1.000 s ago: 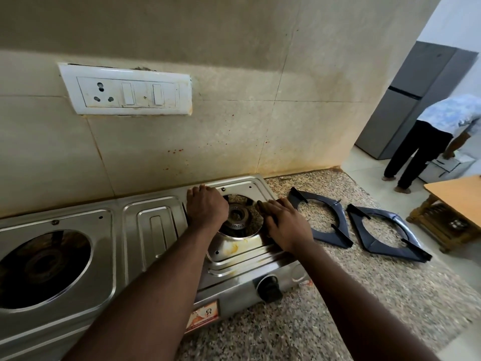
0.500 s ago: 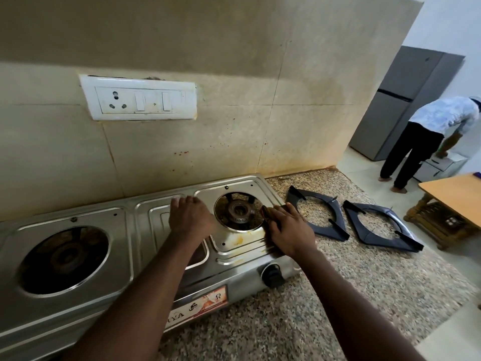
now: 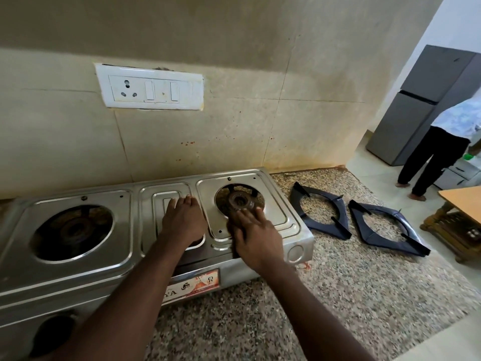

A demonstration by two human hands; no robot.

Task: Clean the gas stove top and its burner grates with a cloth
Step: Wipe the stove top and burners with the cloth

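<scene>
- Comparing the head view with a second ago: your left hand (image 3: 183, 220) has slid off the rim of the right burner (image 3: 239, 200). It now lies flat on the centre panel (image 3: 148, 230), fingers straight, gripping nothing.
- Your right hand (image 3: 253, 237) has come in from the burner plate's right edge to its front. Fingers are spread and straight, tips touching the burner's near rim, nothing pinched.
- Stove top (image 3: 276, 212) sits against the wall on the granite counter (image 3: 338, 282). Both burner wells are bare, and neither hand is on the left burner (image 3: 73, 230).
- Near grate (image 3: 320, 226) and far grate (image 3: 382, 243) lie side by side on the counter right of the stove, apart from it, same spots as before.
- No cloth shows anywhere. Whether one sits under a palm, I can't tell.
- My read: grates off and surface exposed, but you're palming steel, not wiping. You probably need the cloth in hand next.
- Second person (image 3: 442, 142) by the fridge (image 3: 421, 105) is well apart, so no conflict.
</scene>
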